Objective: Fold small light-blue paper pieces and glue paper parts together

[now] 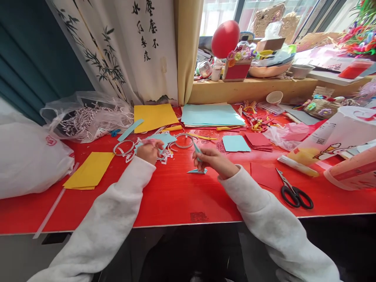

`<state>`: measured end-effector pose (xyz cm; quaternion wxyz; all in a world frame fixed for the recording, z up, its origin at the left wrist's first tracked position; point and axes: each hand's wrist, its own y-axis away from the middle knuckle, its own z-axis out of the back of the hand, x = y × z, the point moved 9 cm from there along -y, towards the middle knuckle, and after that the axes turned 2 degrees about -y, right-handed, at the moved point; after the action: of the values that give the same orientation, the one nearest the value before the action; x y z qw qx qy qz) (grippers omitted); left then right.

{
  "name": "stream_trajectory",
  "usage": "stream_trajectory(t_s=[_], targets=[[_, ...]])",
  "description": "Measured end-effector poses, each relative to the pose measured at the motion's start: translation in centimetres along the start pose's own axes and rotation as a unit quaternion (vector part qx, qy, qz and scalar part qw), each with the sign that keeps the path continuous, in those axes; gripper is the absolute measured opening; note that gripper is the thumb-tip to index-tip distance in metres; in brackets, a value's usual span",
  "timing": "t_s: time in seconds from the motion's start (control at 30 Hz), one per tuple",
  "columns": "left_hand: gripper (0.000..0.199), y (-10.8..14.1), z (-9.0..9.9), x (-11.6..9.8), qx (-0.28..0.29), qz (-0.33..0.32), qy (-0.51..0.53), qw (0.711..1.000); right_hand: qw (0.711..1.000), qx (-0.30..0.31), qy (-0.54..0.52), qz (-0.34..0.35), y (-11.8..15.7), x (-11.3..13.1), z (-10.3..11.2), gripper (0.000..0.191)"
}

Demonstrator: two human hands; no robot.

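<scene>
My right hand [207,158] pinches a small folded light-blue paper piece [196,148] that points up and to the left. Just below its fingers, another folded blue piece [197,171] lies on the red table [176,196]. My left hand [150,150] is over a pile of light-blue and white paper scraps [167,141] left of centre. Its fingers are curled, and what they hold, if anything, is too small to name. A roll of clear tape [185,141] lies between the hands, a second ring [123,148] beside my left wrist.
Black-handled scissors [293,194] lie at the right. Yellow sheets [89,170] are at the left, blue sheets [211,115] at the back. Red squares [258,141] sit beside a blue square [235,143]. Plastic cups [337,135] stand at the right edge, a white bag [32,156] at the left.
</scene>
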<state>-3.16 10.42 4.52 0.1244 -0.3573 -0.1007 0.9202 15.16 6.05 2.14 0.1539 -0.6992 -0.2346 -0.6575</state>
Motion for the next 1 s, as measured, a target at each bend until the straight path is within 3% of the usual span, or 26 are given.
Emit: stream_trajectory(t_s=[0.13, 0.23, 0.37, 0.5, 0.77, 0.9, 1.0], targets=[[0.024, -2.1, -4.9, -2.4, 0.049, -0.085, -0.043, 0.994, 0.994, -0.102, -0.019, 0.039, -0.4, 2.0, 3.0, 0.033], [0.020, -3.7, -6.7, -4.0, 0.055, -0.103, -0.039, 0.992, 0.990, -0.127, -0.024, 0.064, -1.0, 4.1, 4.6, 0.029], [0.021, -4.8, -6.1, -4.3, 0.034, -0.089, 0.030, 0.995, 0.980, -0.167, -0.036, 0.099, -2.6, 5.7, 7.2, 0.021], [0.024, -4.7, -4.7, -3.3, 0.005, -0.056, 0.164, 0.985, 0.974, -0.194, -0.043, 0.106, -3.7, 4.8, 8.8, 0.027], [0.025, -4.0, -2.9, -3.3, -0.021, -0.001, 0.462, 0.887, 0.979, -0.115, -0.070, 0.156, -3.7, 3.5, 6.8, 0.025], [0.022, -3.6, -3.7, -3.6, 0.007, 0.036, 0.522, 0.852, 0.977, -0.048, -0.109, 0.175, -3.8, 3.8, 4.6, 0.023], [0.030, -3.1, -4.5, -4.3, 0.042, 0.065, 0.530, 0.845, 0.963, -0.068, -0.165, 0.203, -3.5, 4.4, 4.5, 0.022]])
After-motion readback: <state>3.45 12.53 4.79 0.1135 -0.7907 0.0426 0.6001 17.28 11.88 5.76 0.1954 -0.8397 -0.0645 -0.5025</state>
